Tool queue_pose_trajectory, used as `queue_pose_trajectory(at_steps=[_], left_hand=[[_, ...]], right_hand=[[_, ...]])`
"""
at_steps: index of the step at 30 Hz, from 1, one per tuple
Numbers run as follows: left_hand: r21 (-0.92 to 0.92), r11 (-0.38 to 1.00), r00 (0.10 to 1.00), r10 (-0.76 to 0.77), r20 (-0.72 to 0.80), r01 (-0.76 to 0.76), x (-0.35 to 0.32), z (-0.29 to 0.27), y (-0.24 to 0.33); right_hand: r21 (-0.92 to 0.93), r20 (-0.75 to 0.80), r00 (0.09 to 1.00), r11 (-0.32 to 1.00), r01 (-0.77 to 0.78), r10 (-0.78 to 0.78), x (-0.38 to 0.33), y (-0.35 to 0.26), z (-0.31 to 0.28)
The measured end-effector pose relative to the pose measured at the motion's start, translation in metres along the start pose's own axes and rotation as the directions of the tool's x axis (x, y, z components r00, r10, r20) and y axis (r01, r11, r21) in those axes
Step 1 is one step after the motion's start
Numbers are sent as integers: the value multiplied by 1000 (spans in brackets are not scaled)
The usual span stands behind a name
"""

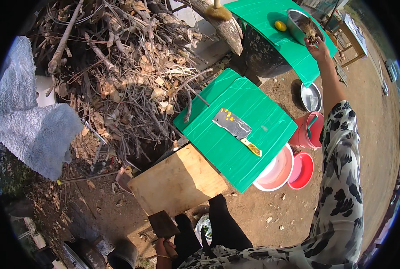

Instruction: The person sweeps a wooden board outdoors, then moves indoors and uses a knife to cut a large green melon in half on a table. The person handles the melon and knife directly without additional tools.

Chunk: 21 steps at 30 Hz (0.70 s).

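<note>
Low in the picture, my left hand (163, 249) is closed round the wooden handle of a broad-bladed cleaver (163, 224), its dark brown blade by the corner of a wooden board (164, 186). At the far right, my right hand (320, 50) reaches to a metal bowl (291, 23), fingers closed on a tuft of dry, straw-coloured fibres (310, 30); its exact kind is unclear. A yellow, rounded fruit or vegetable (280, 25) lies beside the bowl. A second cleaver (232, 123), with yellow bits on its blade, rests on a green-covered surface (209, 148).
Dry sticks and leaves (133, 67) are heaped at the far left, near a grey-blue cloth (38, 130). Right of the green surface stand a pink bucket (301, 130), a red basin (308, 179), a white-rimmed basin (291, 166) and a metal pan (304, 96). A thick log (229, 33) juts in.
</note>
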<state>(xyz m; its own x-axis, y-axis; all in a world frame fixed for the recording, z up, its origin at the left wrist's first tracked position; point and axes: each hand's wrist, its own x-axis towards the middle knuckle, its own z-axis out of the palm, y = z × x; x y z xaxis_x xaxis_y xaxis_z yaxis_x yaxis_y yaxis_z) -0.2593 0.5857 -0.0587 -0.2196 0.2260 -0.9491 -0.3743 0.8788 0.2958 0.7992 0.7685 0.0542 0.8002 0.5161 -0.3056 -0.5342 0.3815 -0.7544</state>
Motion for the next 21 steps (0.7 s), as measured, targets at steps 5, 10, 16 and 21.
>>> queue_pose_trajectory(at_steps=[5,10,16,21], left_hand=[[51,998,997,-36,66,33,12,-20,5],[-62,998,984,15,180,-4,19,-31,10],[-69,998,980,9,199,4,27,-68,30],[-75,995,972,-50,231,69,41,-143,51]], right_hand=[[8,289,951,993,-118,111,-29,17,-2],[-348,436,885,938,-3,165,-294,142,-30],[-789,194,862,596,-146,469,-602,348,-44],[-975,-153,850,61,-212,503,-708,493,-131]])
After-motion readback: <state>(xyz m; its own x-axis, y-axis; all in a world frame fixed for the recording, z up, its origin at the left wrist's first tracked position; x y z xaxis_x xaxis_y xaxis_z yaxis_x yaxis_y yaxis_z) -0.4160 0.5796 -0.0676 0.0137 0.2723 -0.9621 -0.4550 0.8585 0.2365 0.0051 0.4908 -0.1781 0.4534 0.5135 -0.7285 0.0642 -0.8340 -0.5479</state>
